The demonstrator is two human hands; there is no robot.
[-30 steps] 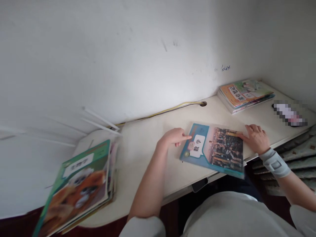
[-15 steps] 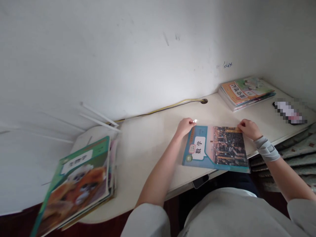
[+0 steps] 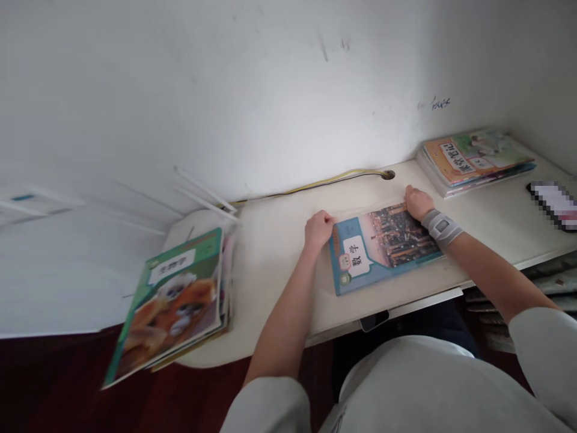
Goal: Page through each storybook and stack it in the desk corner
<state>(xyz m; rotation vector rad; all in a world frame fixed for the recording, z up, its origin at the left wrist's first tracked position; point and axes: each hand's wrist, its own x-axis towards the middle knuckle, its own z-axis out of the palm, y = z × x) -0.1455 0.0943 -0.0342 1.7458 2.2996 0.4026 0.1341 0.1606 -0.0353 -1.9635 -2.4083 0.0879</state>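
Observation:
A blue textbook [image 3: 356,258] with a city skyline on its cover lies on the white desk, its front side up and slightly turned. My left hand [image 3: 318,228] is closed at its upper left corner, fingers pinched on the edge. At the far right corner of the book, my right hand [image 3: 419,203] is closed too, with the fingertips partly hidden. A faint see-through edge shows along the book's far side between both hands. A grey band [image 3: 442,226] wraps my right wrist.
A stack of books topped by a green one [image 3: 180,300] overhangs the desk's left end. More books [image 3: 478,157] are piled at the back right, near a phone [image 3: 554,204]. A yellow cable [image 3: 333,179] runs along the wall into a desk hole [image 3: 388,175].
The textbook has turned, its right end swinging away from me, and it now lies flatter on the desk. My right hand has moved farther back with it. The view has shifted left.

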